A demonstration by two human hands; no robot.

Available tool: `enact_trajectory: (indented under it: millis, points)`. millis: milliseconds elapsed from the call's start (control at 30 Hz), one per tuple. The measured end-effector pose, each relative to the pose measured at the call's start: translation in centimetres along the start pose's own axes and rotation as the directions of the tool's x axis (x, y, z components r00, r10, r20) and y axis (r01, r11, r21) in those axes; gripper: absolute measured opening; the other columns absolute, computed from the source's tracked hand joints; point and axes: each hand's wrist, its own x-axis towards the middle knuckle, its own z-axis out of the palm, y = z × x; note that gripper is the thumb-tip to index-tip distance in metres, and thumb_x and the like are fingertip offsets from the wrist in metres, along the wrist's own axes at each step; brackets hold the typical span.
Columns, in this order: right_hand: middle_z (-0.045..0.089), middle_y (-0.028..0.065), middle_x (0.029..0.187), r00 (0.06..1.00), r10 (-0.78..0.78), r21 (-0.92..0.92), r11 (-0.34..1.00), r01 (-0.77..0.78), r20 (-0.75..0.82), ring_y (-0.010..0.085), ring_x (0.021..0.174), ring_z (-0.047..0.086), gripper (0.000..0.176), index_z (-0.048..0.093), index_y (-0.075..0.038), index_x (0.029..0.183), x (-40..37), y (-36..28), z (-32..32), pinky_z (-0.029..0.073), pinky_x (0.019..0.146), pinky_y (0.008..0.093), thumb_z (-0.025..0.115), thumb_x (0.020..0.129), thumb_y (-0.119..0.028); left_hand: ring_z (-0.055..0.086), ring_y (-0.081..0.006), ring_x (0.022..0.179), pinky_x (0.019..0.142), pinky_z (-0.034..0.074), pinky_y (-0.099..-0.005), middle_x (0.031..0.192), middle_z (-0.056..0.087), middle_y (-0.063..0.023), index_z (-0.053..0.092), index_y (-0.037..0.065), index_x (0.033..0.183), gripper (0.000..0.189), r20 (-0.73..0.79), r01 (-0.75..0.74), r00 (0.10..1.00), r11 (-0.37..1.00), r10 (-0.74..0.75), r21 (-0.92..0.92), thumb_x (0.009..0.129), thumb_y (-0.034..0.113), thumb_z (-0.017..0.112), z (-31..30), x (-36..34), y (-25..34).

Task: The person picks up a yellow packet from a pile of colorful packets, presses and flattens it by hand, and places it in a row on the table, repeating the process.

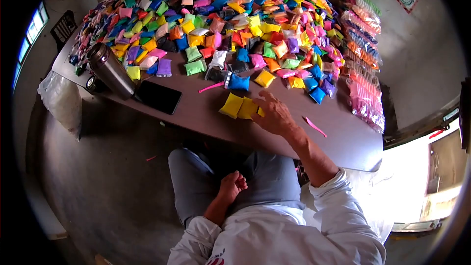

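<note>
right hand (274,115) spread flat on the yellow packets (239,107), left hand (233,185) curled empty in the lap; lifting them needs a pinch.

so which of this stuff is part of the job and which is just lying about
In use: right hand on the yellow packets; packet pile behind them.
Lying about: flask, phone, pink stick, packed strips at the right edge; left hand, idle.
</note>
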Motion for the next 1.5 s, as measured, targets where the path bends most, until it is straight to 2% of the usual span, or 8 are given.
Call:
enact_trajectory:
  millis: [467,700,767,900,1200,1300,1367,1500]
  points:
    - [0.056,0.0105,0.098,0.993,0.083,-0.022,0.996,-0.085,-0.078,0.0272,0.095,0.053,0.039,0.058,-0.006,0.101,1.0,-3.0,0.6,0.045,0.077,0.0358,0.067,0.070,-0.029,0.054,-0.0184,0.064,0.063,0.048,-0.0339,0.072,0.055,-0.0076,0.052,0.007,0.076,0.023,0.015,0.010,1.000,1.000,-0.010,-0.002,0.085,0.028,0.053,-0.2,-0.1,0.1]
    - [0.057,0.0105,0.098,0.993,-0.021,-0.040,0.999,0.016,-0.117,0.0266,0.095,0.051,0.046,0.057,-0.009,0.105,3.0,-4.7,1.1,0.041,0.081,0.0382,0.068,0.067,-0.034,0.055,-0.0173,0.065,0.064,0.048,-0.0332,0.073,0.055,-0.0065,0.051,0.008,0.077,0.022,0.022,0.012,1.000,1.000,-0.011,-0.006,0.085,0.029,0.053,0.0,-0.5,0.3]
    - [0.056,0.0119,0.098,0.994,0.105,-0.039,0.994,-0.105,-0.009,0.0286,0.097,0.050,0.051,0.056,-0.009,0.106,3.3,-5.5,1.0,0.040,0.082,0.0398,0.069,0.066,-0.037,0.054,-0.0171,0.065,0.065,0.048,-0.0330,0.073,0.055,-0.0063,0.051,0.008,0.077,0.021,0.024,0.016,1.000,1.000,-0.016,-0.015,0.085,0.028,0.053,-0.2,-0.3,0.2]
    - [0.056,0.0135,0.099,0.995,0.097,-0.007,0.995,-0.096,0.020,0.0303,0.096,0.050,0.054,0.055,-0.009,0.108,3.8,-5.3,1.9,0.040,0.082,0.0395,0.070,0.064,-0.038,0.054,-0.0166,0.065,0.064,0.048,-0.0325,0.073,0.055,-0.0060,0.051,0.008,0.077,0.021,0.009,0.023,1.000,0.999,-0.022,-0.027,0.085,0.028,0.052,0.1,-0.6,0.5]
    - [0.056,0.0140,0.100,0.991,0.096,0.025,0.995,-0.094,-0.095,0.0314,0.093,0.052,0.059,0.051,-0.010,0.113,3.4,-5.8,2.1,0.041,0.082,0.0394,0.070,0.064,-0.036,0.054,-0.0168,0.063,0.063,0.048,-0.0325,0.072,0.055,-0.0063,0.051,0.008,0.077,0.021,0.015,0.019,1.000,0.999,-0.018,-0.033,0.085,0.027,0.052,0.1,-0.5,0.5]
    - [0.056,0.0139,0.100,0.998,0.031,0.031,0.999,-0.030,-0.050,0.0313,0.096,0.052,0.062,0.049,-0.012,0.117,2.9,-4.9,0.6,0.041,0.084,0.0391,0.072,0.063,-0.031,0.054,-0.0168,0.062,0.062,0.048,-0.0327,0.072,0.056,-0.0064,0.051,0.008,0.077,0.021,-0.001,0.021,1.000,0.999,-0.021,-0.042,0.085,0.027,0.053,-0.1,-0.4,0.3]
    - [0.056,0.0142,0.103,0.978,-0.197,0.076,0.976,0.202,-0.071,0.0303,0.100,0.051,0.064,0.047,-0.014,0.120,2.8,-3.4,0.5,0.040,0.086,0.0386,0.074,0.062,-0.023,0.054,-0.0168,0.062,0.062,0.048,-0.0328,0.071,0.056,-0.0065,0.052,0.008,0.076,0.021,-0.005,0.019,1.000,0.999,-0.019,-0.044,0.085,0.027,0.053,-0.2,-0.3,0.2]
    - [0.055,0.0142,0.106,0.978,-0.207,0.126,0.971,0.203,0.025,0.0290,0.102,0.050,0.068,0.045,-0.014,0.123,3.2,-2.2,0.0,0.039,0.088,0.0386,0.074,0.062,-0.017,0.055,-0.0169,0.063,0.062,0.048,-0.0331,0.071,0.057,-0.0066,0.052,0.008,0.076,0.021,-0.010,0.018,1.000,0.999,-0.018,-0.029,0.084,0.027,0.054,-0.1,-0.2,0.2]
